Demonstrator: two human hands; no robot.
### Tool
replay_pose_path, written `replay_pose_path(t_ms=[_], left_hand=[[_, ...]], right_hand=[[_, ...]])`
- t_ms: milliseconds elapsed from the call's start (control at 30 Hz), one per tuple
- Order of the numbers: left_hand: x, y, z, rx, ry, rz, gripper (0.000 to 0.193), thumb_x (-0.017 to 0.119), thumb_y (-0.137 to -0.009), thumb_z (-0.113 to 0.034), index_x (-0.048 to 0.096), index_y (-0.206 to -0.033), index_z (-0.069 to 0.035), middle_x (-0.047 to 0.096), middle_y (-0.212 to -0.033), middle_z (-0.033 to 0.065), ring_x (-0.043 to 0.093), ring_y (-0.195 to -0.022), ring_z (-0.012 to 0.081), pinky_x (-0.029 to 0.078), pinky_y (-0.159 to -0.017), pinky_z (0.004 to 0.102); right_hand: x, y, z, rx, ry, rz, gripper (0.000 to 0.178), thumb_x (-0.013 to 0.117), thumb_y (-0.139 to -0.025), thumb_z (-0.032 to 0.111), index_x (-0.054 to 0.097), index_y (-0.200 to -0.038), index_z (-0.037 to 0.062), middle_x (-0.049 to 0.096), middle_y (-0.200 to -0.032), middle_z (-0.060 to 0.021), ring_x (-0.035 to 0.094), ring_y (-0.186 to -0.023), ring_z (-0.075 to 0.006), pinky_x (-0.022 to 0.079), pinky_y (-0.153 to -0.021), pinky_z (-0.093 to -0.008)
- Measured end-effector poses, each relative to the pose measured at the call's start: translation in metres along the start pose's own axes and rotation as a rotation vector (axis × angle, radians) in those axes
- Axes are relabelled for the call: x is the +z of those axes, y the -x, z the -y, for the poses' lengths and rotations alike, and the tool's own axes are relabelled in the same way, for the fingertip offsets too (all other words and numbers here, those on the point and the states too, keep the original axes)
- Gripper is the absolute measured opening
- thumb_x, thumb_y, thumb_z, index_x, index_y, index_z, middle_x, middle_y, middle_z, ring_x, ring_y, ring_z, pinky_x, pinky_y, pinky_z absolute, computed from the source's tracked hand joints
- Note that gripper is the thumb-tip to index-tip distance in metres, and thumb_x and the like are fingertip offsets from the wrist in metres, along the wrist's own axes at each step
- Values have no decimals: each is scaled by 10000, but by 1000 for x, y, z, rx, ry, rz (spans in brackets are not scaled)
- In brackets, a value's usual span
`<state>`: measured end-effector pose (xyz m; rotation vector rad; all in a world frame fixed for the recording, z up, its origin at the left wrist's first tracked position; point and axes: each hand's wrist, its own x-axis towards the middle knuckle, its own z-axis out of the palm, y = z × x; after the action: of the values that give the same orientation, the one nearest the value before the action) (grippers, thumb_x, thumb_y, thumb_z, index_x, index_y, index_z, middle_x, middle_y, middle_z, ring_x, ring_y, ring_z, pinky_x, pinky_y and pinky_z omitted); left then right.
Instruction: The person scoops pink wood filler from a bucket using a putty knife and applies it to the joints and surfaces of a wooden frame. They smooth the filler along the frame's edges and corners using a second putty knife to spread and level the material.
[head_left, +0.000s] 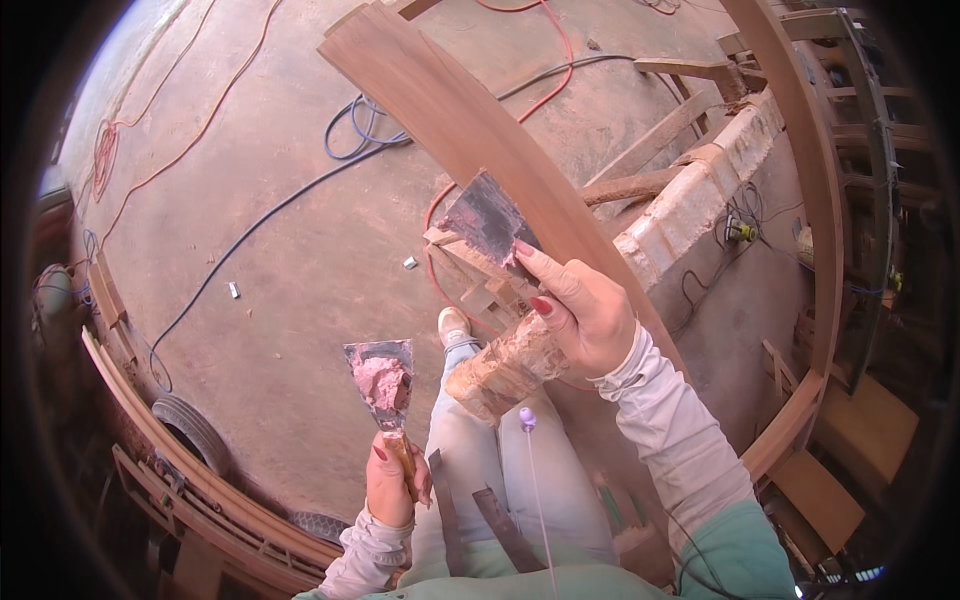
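Note:
In my left hand point(392, 488) is the wooden handle of a putty knife point(403, 349), its blade pointing away from me. A lump of pink putty point(380, 382) sits on that blade. My right hand point(590, 310) grips a second, wider putty knife point(488, 218), with the fingers pressed on its smeared blade. That blade overlaps the near edge of a long reddish-brown wooden board point(440, 95); whether it touches the wood I cannot tell. The right knife's handle is hidden by the hand. Below the right hand is a rough, crusted beam end point(508, 370).
A putty-crusted beam point(700, 200) runs to the far right beside a curved wooden frame point(815, 180). Blue hose point(270, 222) and orange cords point(205, 128) lie across the concrete floor. A tyre point(190, 435) and long wooden strips point(150, 410) are at the left.

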<state>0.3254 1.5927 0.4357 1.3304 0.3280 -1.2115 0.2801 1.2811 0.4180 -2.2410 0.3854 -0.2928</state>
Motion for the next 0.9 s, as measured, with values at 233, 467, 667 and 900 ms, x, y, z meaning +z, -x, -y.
replay_pose_path(t_ms=[233, 467, 667, 900], left_hand=[[26, -9, -4, -1, 33, -44, 525, 315, -962, -570, 404, -985, -53, 427, -543, 47, 405, -389, 136, 367, -381, 259], [70, -10, 5, 59, 153, -129, 527, 326, -958, -576, 403, -984, -55, 414, -526, 43, 364, -348, 139, 332, -363, 265], [82, -7, 8, 72, 207, -117, 527, 290, -966, -568, 411, -985, -55, 412, -547, 40, 385, -377, 139, 346, -387, 267], [50, -41, -37, 25, 146, -98, 528, 266, -969, -568, 406, -985, -60, 404, -543, 40, 370, -377, 135, 349, -385, 265]], right_hand=[[11, 2, -18, -135, -158, -140, 380, 597, -879, 126, 587, -1256, 82, 515, -644, -65, 492, -533, -228, 401, -503, -339], [10, 1, -22, -203, -124, -140, 393, 612, -877, 147, 580, -1263, 84, 530, -658, -60, 496, -536, -231, 402, -512, -349], [11, 4, -24, -197, -97, -109, 389, 611, -881, 167, 578, -1259, 81, 514, -663, -57, 479, -528, -232, 375, -500, -352], [11, 8, -23, -171, -34, -70, 427, 637, -846, 141, 529, -1257, 98, 512, -711, -57, 484, -552, -247, 365, -512, -368]])
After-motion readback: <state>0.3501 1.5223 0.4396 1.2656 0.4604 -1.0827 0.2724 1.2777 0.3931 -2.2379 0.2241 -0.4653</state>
